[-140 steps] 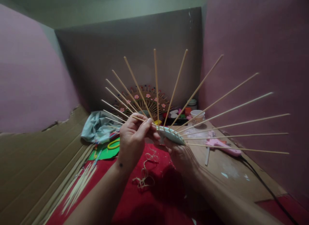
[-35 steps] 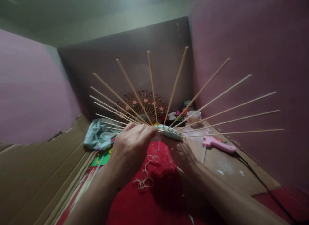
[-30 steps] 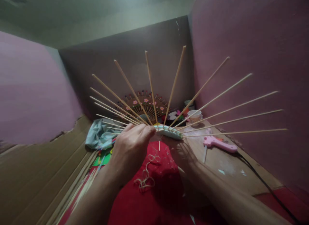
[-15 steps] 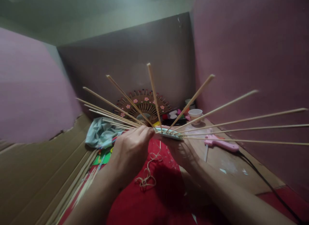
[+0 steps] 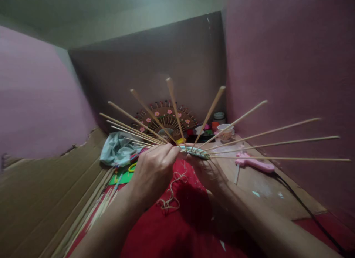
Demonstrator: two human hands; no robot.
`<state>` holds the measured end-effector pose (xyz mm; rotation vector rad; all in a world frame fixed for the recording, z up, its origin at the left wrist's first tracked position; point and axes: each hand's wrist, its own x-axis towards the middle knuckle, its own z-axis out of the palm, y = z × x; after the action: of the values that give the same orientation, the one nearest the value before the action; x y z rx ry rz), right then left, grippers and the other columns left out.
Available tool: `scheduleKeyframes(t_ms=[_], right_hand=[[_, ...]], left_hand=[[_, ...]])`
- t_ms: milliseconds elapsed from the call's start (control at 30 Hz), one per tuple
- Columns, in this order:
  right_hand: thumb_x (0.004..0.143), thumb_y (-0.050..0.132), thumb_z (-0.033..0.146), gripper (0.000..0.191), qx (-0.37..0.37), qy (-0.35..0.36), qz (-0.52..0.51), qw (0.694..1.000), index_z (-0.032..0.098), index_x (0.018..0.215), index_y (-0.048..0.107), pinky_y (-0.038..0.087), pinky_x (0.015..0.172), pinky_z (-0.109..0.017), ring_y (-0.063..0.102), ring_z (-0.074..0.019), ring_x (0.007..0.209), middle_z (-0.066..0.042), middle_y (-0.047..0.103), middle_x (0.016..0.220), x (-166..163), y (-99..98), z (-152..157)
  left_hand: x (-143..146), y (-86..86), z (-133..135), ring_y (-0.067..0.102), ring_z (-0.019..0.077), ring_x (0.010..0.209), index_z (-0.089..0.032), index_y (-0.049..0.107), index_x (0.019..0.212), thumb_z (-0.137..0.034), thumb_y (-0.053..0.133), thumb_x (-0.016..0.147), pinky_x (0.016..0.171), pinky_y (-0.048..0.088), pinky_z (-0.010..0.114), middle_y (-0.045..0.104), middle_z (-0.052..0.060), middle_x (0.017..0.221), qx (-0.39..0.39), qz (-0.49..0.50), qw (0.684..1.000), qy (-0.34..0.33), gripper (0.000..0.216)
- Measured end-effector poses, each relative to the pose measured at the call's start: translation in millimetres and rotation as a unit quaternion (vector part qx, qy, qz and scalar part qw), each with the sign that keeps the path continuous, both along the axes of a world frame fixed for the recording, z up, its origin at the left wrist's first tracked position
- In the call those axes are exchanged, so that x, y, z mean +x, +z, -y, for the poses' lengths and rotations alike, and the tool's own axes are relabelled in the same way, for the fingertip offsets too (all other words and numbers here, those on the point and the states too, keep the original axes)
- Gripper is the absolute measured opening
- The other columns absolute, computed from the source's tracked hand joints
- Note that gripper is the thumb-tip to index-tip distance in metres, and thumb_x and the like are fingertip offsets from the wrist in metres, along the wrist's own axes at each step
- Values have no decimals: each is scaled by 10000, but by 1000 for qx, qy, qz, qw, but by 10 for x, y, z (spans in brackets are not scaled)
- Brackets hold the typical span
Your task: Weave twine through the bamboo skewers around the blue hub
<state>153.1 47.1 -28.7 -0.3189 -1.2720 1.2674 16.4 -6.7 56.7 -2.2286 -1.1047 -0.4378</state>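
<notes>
Between my hands is a small pale-blue round disc point(image 5: 195, 151), seen nearly edge-on, with thin wooden sticks point(image 5: 209, 115) fanning out from it. My left hand point(image 5: 155, 162) is closed at the disc's left edge, thumb and fingers pinched together among the sticks; its fingertips are partly hidden. From below, my right hand point(image 5: 206, 171) holds the disc, its fingers mostly hidden underneath. Thin twine point(image 5: 173, 191) hangs beneath the disc and lies in loose loops over the red cloth point(image 5: 155, 232).
A pink glue gun point(image 5: 255, 163) with a black cord rests on a board point(image 5: 271, 199) at right. Behind are a cup point(image 5: 225, 131), a jar point(image 5: 219, 117) and a flower-decorated stick fan point(image 5: 162, 115). Pale-blue cloth point(image 5: 115, 149), loose sticks point(image 5: 104, 202) and cardboard point(image 5: 55, 191) are at left.
The disc has turned or tilted slightly in my hands; the stick tips at right have shifted left and those at left have moved right. Both hands keep their hold.
</notes>
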Motion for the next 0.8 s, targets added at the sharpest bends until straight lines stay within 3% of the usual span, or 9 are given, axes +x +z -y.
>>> scheduleKeyframes(t_ms=[200,400,533,800], right_hand=[[747,636,245,264,-3,-24,25,999,236,1011,639,440,956,-339,593,-184,1025,-9,671,1054,32,29,20],[757,616,295,316,-41,43,-46,997,226,1065,605,395,1000,-417,586,-220,1047,-32,647,1113,-51,-64,-65],[745,629,277,330,-45,46,-59,996,244,1071,595,383,1012,-413,590,-213,1043,-28,645,1119,-57,-74,-69],[757,610,200,269,-17,3,-16,1000,214,1024,631,412,990,-376,584,-202,1054,-32,653,1101,0,-31,-22]], left_hand=[[-14,-35,-14,579,198,679,-138,585,839,-52,400,805,609,458,315,614,48,733,26,-16,999,-13,207],[-66,-49,-48,566,199,726,-130,569,843,-74,384,837,671,458,333,607,63,749,19,19,1000,3,194],[-46,-72,1,562,167,726,-145,548,852,-84,391,844,677,462,298,601,53,765,24,73,997,-14,168],[40,-135,-3,562,146,728,-163,544,840,-145,401,875,678,454,271,586,33,750,14,91,996,-5,149]])
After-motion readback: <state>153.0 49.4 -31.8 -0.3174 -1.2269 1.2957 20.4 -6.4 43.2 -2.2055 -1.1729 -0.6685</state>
